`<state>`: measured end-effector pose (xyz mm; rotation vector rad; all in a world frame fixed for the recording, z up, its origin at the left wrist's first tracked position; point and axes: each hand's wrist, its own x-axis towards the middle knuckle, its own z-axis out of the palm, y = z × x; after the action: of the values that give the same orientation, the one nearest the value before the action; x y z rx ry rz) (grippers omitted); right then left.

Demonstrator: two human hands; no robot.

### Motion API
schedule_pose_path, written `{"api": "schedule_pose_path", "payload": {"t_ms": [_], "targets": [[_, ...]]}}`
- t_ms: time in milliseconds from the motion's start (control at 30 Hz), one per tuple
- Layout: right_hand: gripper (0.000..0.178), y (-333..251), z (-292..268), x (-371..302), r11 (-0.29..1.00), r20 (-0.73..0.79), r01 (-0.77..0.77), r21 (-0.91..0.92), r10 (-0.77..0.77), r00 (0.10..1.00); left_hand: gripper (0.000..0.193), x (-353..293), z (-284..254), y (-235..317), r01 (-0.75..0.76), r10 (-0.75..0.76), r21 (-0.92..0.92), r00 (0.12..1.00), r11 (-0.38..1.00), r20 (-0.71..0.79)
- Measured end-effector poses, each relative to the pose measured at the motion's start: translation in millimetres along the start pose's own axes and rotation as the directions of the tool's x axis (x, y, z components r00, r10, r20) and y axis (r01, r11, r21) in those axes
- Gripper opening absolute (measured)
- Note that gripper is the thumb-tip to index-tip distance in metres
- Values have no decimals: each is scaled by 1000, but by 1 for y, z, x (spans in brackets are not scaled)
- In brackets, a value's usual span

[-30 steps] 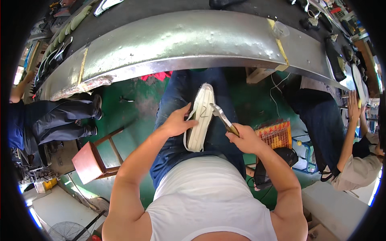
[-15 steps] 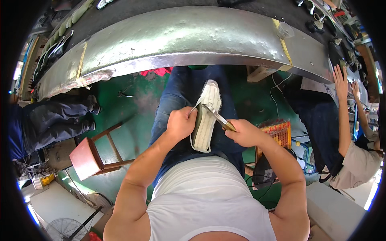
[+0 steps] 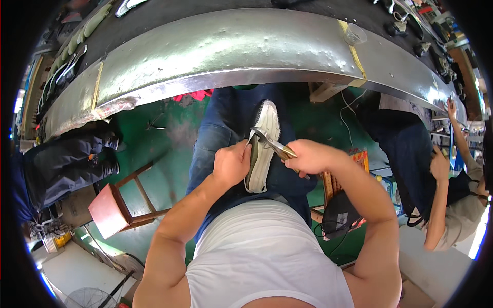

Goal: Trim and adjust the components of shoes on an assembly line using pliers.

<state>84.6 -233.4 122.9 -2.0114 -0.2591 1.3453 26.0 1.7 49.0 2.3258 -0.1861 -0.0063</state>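
Observation:
A whitish shoe, with its pale underside up and a dark green side showing, lies lengthwise over my lap. My left hand is closed at its left edge, thumb and fingers pinching a thin pale strip. My right hand is wrapped round the handles of metal pliers. The jaws reach across the underside to the left edge, just above my left fingertips, where the strip meets them. Whether the jaws bite on it is too small to tell.
Ahead runs a metal-edged bench with a clear cup on it. A wooden stool stands at left. To the right are a black bag and another person's arm; another person's legs are at left.
The plier jaws have moved from the middle of the underside to its left edge. The pale strip no longer loops round the near end. The person at right has lowered one hand.

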Motion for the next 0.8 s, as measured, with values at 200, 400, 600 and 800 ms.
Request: {"api": "schedule_pose_path", "payload": {"t_ms": [200, 400, 600, 800], "targets": [[27, -20, -32, 12, 948, 113, -31, -316, 70, 991, 36, 16, 6, -10, 162, -163, -146, 987, 976, 3], [28, 16, 16, 38, 891, -193, 171, -421, -273, 943, 48, 31, 30, -53, 628, -232, -773, 741, -92, 630], [28, -1, 22, 21, 998, -69, -25, 64, 29, 997, 62, 25, 32, -52, 548, -277, -829, 818, 110, 504], [26, 45, 80, 56, 801, -222, 140, 582, -9, 975, 61, 40, 30, -43, 598, -310, -794, 779, 107, 545]]}}
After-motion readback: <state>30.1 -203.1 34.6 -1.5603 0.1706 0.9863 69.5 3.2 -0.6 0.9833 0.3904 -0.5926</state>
